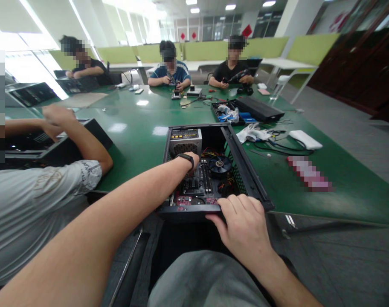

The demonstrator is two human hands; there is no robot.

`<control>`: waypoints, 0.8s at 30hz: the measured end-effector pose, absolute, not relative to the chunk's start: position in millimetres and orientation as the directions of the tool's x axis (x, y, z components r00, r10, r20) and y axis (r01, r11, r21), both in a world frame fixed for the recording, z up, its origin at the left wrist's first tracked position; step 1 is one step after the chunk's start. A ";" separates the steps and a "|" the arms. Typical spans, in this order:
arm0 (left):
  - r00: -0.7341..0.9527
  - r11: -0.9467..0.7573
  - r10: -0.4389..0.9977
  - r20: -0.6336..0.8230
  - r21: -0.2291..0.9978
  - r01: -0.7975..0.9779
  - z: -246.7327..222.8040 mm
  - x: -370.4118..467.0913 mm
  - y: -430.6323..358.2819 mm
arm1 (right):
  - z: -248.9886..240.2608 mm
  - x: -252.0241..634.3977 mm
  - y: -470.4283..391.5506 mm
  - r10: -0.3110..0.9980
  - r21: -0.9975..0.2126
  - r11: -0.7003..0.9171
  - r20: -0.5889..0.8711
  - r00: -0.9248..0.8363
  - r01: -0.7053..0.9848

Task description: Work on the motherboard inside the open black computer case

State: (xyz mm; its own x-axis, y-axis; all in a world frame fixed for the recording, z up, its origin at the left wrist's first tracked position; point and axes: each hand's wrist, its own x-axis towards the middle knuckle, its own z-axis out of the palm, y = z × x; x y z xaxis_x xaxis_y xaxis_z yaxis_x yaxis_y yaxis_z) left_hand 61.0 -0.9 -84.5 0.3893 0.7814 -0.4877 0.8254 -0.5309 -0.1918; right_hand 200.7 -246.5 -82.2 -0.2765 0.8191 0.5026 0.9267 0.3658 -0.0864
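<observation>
An open black computer case [252, 179] lies on its side at the table's near edge. Into it reaches my left hand [193, 160], just below the silver power supply [185, 143] and over the motherboard [194, 186]; its fingers are mostly hidden, so I cannot see what they touch. A black cooling fan [219, 165] sits to the right of that hand, with coloured wires behind it. My right hand [244, 217] is wrapped around the near rim of the case, fingers on top and thumb below. Reddish circuitry [190, 200] shows inside along that rim.
Right of the case lie white gloves [254, 133], dark cables [277, 148], a white pouch [306, 140] and a blurred pink packet [309, 174]. Behind is an open black toolbox [258, 108]. At left, a co-worker's arm [82, 136] reaches over another case [97, 134]. Three people sit opposite.
</observation>
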 end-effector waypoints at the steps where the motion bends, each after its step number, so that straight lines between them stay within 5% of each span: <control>1: 0.394 -0.534 0.781 -0.485 -0.193 0.823 -84.3 61.0 -1.3 | -82.7 200.9 -246.7 0.818 -0.085 0.366 0.503 -0.277 0.927; 24: 0.412 -0.554 0.772 -0.484 -0.196 0.809 -87.5 61.7 0.8 | -87.0 202.1 -245.8 0.812 -0.057 0.359 0.511 -0.281 0.932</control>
State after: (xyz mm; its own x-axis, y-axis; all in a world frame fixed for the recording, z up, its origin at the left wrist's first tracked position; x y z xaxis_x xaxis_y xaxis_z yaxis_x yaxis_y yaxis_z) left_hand 61.7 0.8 -87.5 0.4116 0.7724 -0.4838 0.8090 -0.5541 -0.1962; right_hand 202.1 -245.8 -87.0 -0.2814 0.8119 0.5114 0.9318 0.3585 -0.0565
